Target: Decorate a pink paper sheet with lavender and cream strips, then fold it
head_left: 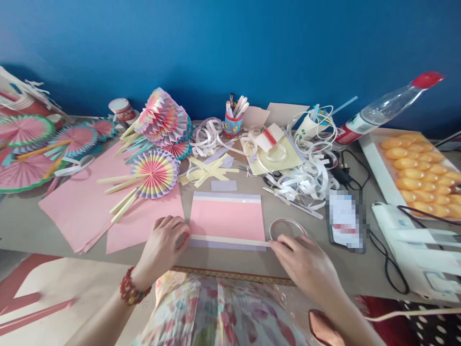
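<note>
A pink paper sheet point(226, 216) with lilac borders lies on the table in front of me. Along its near edge runs a pale strip of tape point(230, 240). My left hand point(162, 247), a red bead bracelet on its wrist, has its fingertips closed on the strip's left end. The strip's right end is pinched by the fingers of my right hand point(306, 262). A roll of clear tape point(286, 227) lies just beyond my right hand.
Folded paper fans point(155, 173) and pink sheets point(84, 202) lie at left. White paper curls point(309, 173), a pen cup point(232, 122), a phone point(345, 220), a bottle point(389, 105), an orange tray point(419, 168) and a white device point(418, 250) lie at the back and to the right.
</note>
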`<state>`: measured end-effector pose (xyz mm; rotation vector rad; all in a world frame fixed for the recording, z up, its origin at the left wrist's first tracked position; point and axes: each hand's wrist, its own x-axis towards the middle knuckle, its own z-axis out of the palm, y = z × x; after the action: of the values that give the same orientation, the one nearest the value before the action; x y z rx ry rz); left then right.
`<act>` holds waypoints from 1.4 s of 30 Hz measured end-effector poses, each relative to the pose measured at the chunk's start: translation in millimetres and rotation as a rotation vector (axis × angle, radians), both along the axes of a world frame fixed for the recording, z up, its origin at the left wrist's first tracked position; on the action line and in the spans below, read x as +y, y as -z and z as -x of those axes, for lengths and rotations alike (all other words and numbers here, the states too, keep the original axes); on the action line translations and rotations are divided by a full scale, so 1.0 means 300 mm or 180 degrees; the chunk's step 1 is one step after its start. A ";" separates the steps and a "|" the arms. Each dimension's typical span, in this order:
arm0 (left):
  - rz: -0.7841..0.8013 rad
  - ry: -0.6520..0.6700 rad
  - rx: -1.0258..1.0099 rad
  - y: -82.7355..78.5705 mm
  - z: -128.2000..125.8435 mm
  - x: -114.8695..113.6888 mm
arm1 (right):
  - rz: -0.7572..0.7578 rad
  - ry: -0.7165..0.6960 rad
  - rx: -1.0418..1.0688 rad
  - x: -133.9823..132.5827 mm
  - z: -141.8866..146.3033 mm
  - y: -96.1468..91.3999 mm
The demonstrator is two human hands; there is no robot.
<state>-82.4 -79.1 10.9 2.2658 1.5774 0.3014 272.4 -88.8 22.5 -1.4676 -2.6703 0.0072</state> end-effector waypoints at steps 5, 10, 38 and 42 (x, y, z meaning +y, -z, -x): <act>0.0000 -0.0008 -0.0020 0.000 -0.001 0.002 | 0.0020 0.0002 -0.0063 0.007 0.004 0.006; -0.0007 -0.0011 -0.0035 0.001 0.002 0.004 | 0.0076 -0.0059 -0.0192 0.013 0.005 0.006; -0.0203 -0.0194 0.0068 0.015 -0.003 -0.011 | 0.0102 -0.0005 -0.0461 0.010 0.033 0.004; -0.0256 -0.0275 -0.0014 0.028 0.010 -0.019 | 0.0130 -0.0043 -0.0421 0.013 0.032 0.008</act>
<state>-85.4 -84.9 2.4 2.2581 1.6926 0.3991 262.9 -84.8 20.2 -1.5125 -2.8001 -0.0360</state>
